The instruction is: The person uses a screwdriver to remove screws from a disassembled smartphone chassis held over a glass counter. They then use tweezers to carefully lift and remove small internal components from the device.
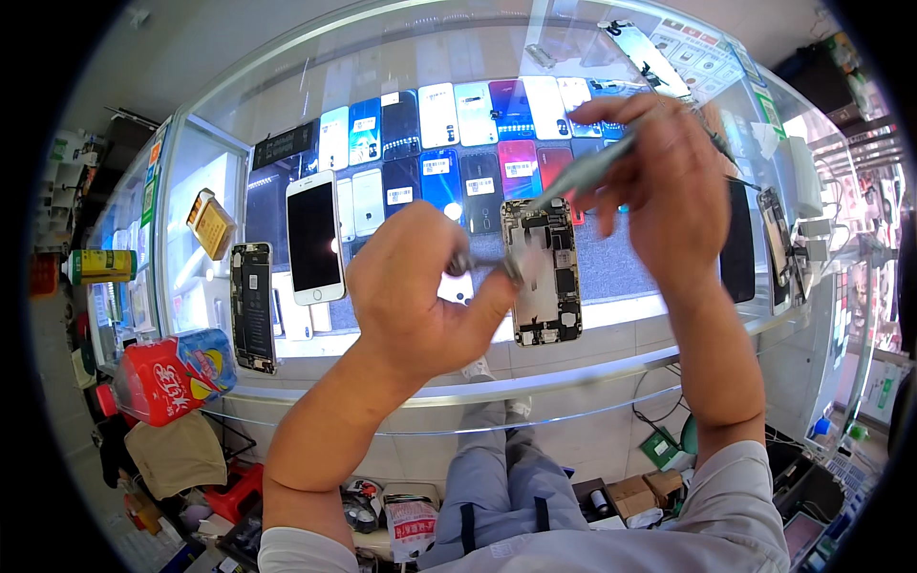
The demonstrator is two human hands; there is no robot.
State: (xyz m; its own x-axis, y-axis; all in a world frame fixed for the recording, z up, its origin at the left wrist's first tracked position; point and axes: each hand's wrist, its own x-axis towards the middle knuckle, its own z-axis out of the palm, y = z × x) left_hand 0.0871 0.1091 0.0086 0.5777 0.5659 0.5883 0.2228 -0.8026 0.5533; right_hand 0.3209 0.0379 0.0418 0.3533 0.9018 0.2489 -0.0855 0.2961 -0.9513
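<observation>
An opened phone [542,315] with its circuit boards and inner metal bare lies on the glass counter in front of me. My left hand [420,286] is closed at its left edge, gripping a small dark metal tool whose end is blurred over the phone. My right hand [659,186] is raised above and right of the phone, smeared by motion. It holds a tapered grey-green tool [597,172], its narrow end pointing down toward the phone's upper edge; its exact kind is not clear. A white-framed phone with a black screen [314,239] lies left of my left hand.
Another opened phone [253,306] with a black battery and a yellow box [210,225] lie at the left. A red-labelled bottle [167,377] is near the counter's left edge. Several phones show beneath the glass [611,334]. More phone parts [778,248] lie at the right.
</observation>
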